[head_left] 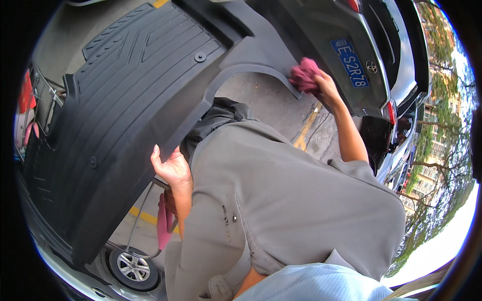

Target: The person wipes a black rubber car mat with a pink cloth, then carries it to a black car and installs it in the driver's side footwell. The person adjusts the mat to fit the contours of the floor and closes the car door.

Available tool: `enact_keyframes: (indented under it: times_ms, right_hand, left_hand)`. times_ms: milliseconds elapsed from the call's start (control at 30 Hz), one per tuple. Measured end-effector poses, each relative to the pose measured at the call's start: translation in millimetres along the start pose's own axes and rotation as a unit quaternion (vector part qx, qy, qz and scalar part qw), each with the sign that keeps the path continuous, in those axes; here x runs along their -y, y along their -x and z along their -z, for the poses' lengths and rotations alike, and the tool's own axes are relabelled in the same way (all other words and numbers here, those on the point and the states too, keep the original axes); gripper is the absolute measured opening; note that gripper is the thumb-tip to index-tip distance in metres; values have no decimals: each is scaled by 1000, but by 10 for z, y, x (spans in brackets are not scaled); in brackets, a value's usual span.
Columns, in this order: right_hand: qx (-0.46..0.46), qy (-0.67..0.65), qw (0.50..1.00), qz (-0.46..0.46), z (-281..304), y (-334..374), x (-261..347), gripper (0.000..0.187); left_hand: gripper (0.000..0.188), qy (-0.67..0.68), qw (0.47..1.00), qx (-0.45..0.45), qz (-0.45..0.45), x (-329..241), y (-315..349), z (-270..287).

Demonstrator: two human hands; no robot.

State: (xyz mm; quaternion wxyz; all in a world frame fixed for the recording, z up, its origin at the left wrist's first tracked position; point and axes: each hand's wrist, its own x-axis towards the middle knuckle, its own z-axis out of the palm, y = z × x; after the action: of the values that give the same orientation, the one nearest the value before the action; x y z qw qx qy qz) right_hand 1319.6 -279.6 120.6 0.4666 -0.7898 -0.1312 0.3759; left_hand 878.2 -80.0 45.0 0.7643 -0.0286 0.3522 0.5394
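Big blk mat is held loosely at its edge by L hand, thumb out, & bunched red cloth is gripped in closed R hand.

Charcoal all over the big mat, patterned with parallel ridges and angular grooves! Dusky raspberry on the cloth, plain grey across the shirt, pale blue fabric below, a pink strap, yellow paint line, and a blue licence plate with white characters!
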Motion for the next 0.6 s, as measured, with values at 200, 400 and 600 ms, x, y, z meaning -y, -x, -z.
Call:
enact_keyframes:
  times_ms: [200, 400, 600]
  right_hand:
    - [110, 192, 929, 296, -2098, 0, 296, 46]
    - [-43, 501, 780, 373, -1113, 54, -51, 50]
    - [-117, 83, 985, -98, 508, 67, -419, 38]
  left_hand:
    - [33, -7, 1000, 9, 3, -23, -65, -20]
    - [34, -6, 1000, -3, 13, -65, -82, -36]
    - [37, 3, 1000, 4, 25, -48, -63, -24]
